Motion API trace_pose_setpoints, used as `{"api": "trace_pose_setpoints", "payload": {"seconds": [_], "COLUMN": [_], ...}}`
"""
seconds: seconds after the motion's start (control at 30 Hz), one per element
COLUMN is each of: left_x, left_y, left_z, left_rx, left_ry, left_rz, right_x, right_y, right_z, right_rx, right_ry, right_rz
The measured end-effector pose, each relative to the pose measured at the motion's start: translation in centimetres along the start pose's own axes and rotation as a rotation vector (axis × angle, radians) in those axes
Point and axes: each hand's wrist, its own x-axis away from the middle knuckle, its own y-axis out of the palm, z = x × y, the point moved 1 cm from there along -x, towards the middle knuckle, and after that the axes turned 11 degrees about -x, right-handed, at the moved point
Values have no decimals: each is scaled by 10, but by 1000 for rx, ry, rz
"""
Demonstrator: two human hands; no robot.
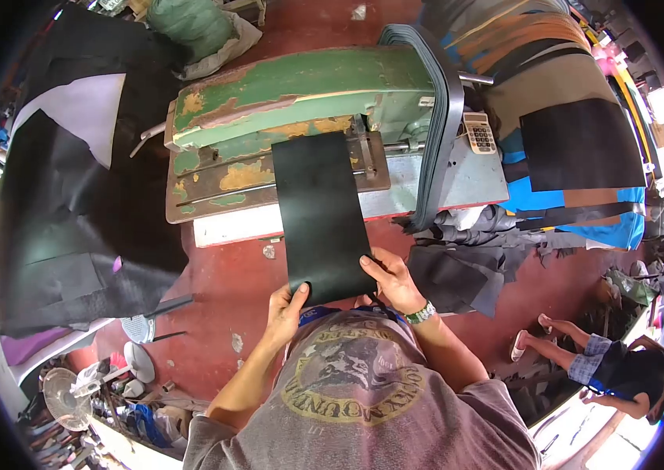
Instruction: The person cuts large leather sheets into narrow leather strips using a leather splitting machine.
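Observation:
A long black leather piece (pixel 322 207) stretches from my body to the green machine (pixel 300 90), its far end lying over the machine's worn bed. My left hand (pixel 286 312) pinches the near left corner, thumb on top. On the right edge, a little farther up, my right hand (pixel 391 278) grips the same piece, thumb on top and fingers underneath. Beside the machine's right end hangs a thick bundle of dark strips (pixel 437 125). The machine's paint is chipped, with bare yellow and brown patches.
A calculator (pixel 479 133) sits on the grey tabletop right of the strips. Large black sheets (pixel 89 211) cover a surface at left. More leather (pixel 582 145) is stacked at right. A fan (pixel 68 398) stands lower left. Another person (pixel 614 364) is at lower right.

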Motion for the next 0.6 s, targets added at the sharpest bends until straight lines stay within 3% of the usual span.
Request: {"api": "trace_pose_setpoints", "payload": {"seconds": [0.07,0.13,0.23,0.37,0.6], "left_x": [-4,-25,-43,-55,-77], "left_y": [10,-1,3,-3,-11], "left_z": [26,13,29,48,49], "left_rx": [-26,-178,-151,-197,-223], "left_ry": [77,67,152,154,167], "left_rz": [55,248,383,349,357], "right_x": [-4,-14,-20,-34,-50], "right_y": [-6,-13,-20,-28,-14], "right_z": [0,9,6,31,12], "right_rx": [-57,-127,-5,-18,-54], "right_ry": [-3,-4,-9,-104,-201], "right_rz": [-21,-76,-63,-15,18]}}
